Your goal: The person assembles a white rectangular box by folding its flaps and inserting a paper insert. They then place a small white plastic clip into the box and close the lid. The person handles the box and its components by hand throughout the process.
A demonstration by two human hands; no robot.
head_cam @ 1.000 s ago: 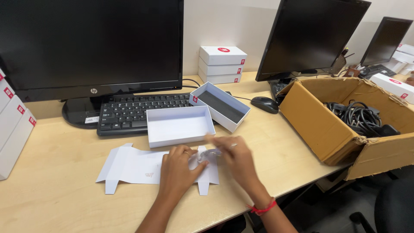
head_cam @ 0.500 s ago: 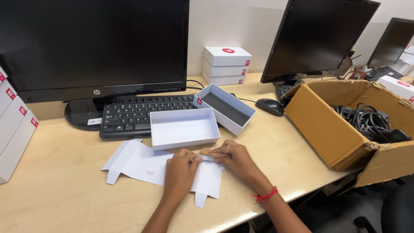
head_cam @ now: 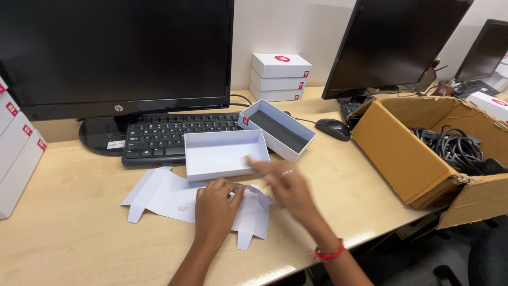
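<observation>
White flat card insert lies unfolded on bench, just before empty white tray. Left hand presses flat on insert, pinning it; fingers extended, apparently pinching small item at their tips. Right hand blurred, above insert's right edge; fingers loose, grasp cannot be told.

Light wood desk fills lower frame. On it: flat white card at centre w/ left hand resting on it, open white tray just above, keyboard behind, foam-lined box centre-right, mouse, stacked white boxes top centre, monitors, cardboard box at right edge, white boxes far left.
</observation>
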